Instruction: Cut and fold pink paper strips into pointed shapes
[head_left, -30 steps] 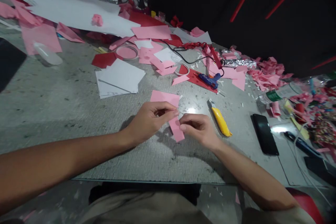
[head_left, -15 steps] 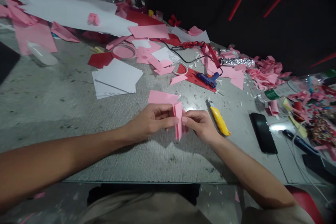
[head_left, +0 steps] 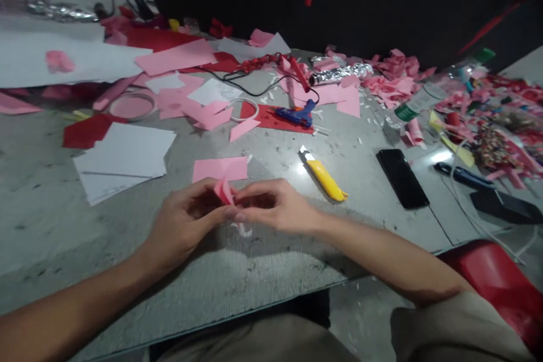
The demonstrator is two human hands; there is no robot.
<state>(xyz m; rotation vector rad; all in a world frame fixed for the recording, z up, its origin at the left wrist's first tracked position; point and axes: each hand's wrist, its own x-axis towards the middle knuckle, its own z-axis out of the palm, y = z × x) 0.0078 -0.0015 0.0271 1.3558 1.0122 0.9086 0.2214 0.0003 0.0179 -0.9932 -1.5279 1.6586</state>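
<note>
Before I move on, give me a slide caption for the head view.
Left hand and right hand hold folded pink paper, a yellow utility knife lying nearby.

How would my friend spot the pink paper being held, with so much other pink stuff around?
Start at the grey table and look near its front edge, where the left hand and right hand come together. The folded pink paper pokes up there. Unlike the pink rectangle lying flat just beyond, it's folded and held.

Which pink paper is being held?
The folded pink paper piece, pinched between the left hand and right hand; others, like the flat pink paper rectangle beyond, lie unheld.
</note>
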